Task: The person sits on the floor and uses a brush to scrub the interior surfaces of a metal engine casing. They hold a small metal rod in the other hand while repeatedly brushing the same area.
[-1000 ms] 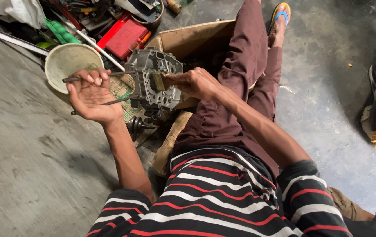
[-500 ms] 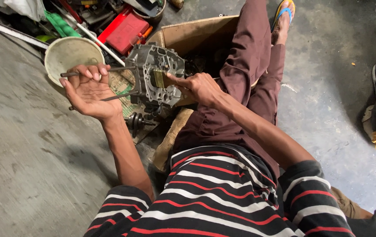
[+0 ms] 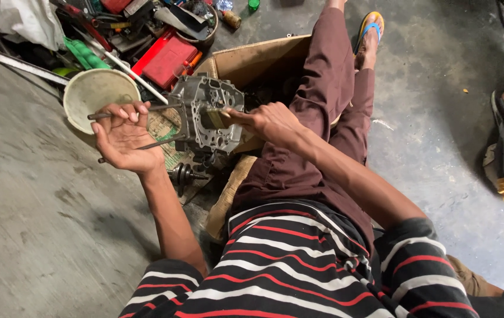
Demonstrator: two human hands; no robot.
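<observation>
While the person sits on the concrete floor [image 3: 40, 235], the left hand [image 3: 123, 136] lies palm up, fingers curled round a thin metal rod [image 3: 146, 108] and a second rod just below it. Both rods run right into a grey engine casing [image 3: 209, 113], held up above the floor. Right hand [image 3: 269, 121] pinches a small brass-coloured piece [image 3: 218, 118] against the casing's face. Pale round bowl [image 3: 92, 94] sits far left; cardboard box [image 3: 258, 59] behind.

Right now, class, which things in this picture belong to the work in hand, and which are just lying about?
In hand:
grey cast-metal engine casing
long metal studs, in the left hand
small brownish piece, pressed to the casing by the right hand

Lying about:
pale round plastic bowl
red flat box
brown cardboard box
green ribbed handle
</observation>
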